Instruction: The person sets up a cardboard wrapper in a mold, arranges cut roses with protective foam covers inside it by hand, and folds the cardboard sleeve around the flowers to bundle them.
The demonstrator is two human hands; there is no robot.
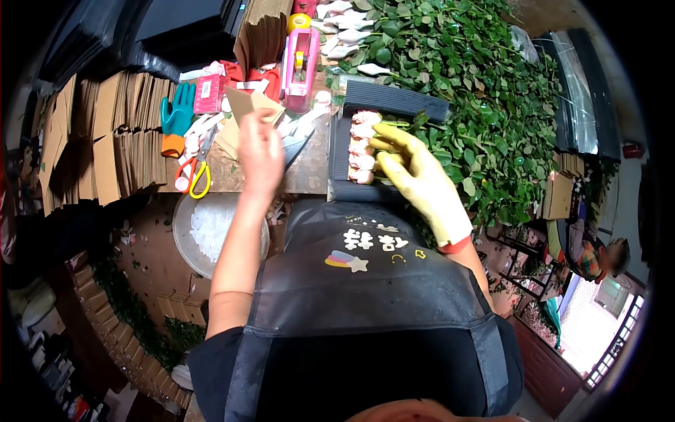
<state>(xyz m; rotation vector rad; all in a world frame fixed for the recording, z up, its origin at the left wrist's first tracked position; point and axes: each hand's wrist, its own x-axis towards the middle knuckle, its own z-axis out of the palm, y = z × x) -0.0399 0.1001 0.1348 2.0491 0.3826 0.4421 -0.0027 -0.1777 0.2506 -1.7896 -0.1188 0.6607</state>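
My bare left hand (261, 153) is raised over the table's front part, fingers closed on a small cardboard piece (239, 105). More flat cardboard pieces (228, 138) lie beneath it. On my right hand (415, 176) is a pale yellow rubber glove. Its fingers are apart and rest at the row of pale pink roses (362, 148); whether they press on the blooms I cannot tell. The roses lie side by side on dark corrugated wrapping (339, 151), with a folded flap (397, 100) behind them. Their stems are mostly hidden by the glove and leaves.
Green leafy stems (457, 91) pile up at the right. White-wrapped buds (348, 35), a pink tape dispenser (299, 74), scissors (200, 172), a teal glove (181, 112) and cardboard stacks (116, 141) line the left and back. Below the edge stands a round bin (184, 243). Another person (594, 250) is far right.
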